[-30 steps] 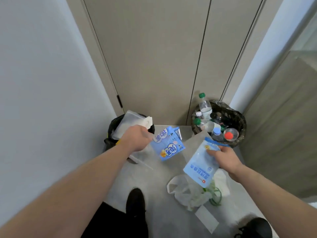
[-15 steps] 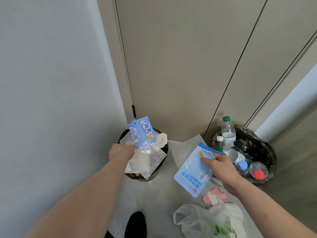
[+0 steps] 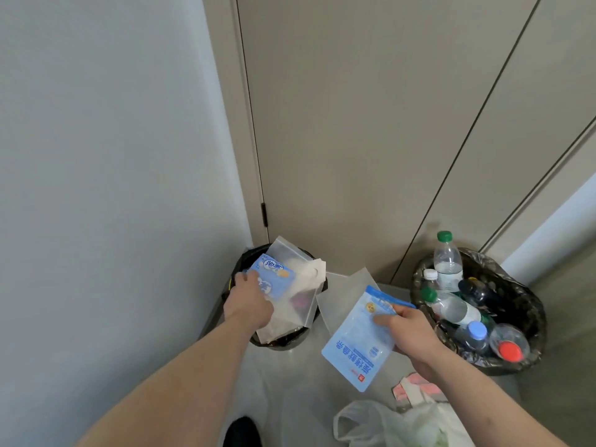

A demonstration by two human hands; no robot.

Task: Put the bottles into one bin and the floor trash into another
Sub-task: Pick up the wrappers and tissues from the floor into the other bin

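- Since half a second ago, the left hand point(image 3: 250, 303) has carried its small blue packet point(image 3: 274, 279) lower, so it now sits over the mouth of the left bin point(image 3: 283, 341), on the clear bags piled there.
- The left fingers curl around that packet; blue characters show on it, too blurred to read.
- The right hand point(image 3: 409, 332) still pinches the larger blue pouch point(image 3: 358, 340) by its top at about 3 o'clock from the left bin, above the floor.
- The pouch bears a vertical line of blue characters and a small red logo.
- The bottles point(image 3: 451, 304) lie in the right bin point(image 3: 529, 321), farther toward 3 o'clock.
- A white plastic bag point(image 3: 387, 424) lies at 6 o'clock.
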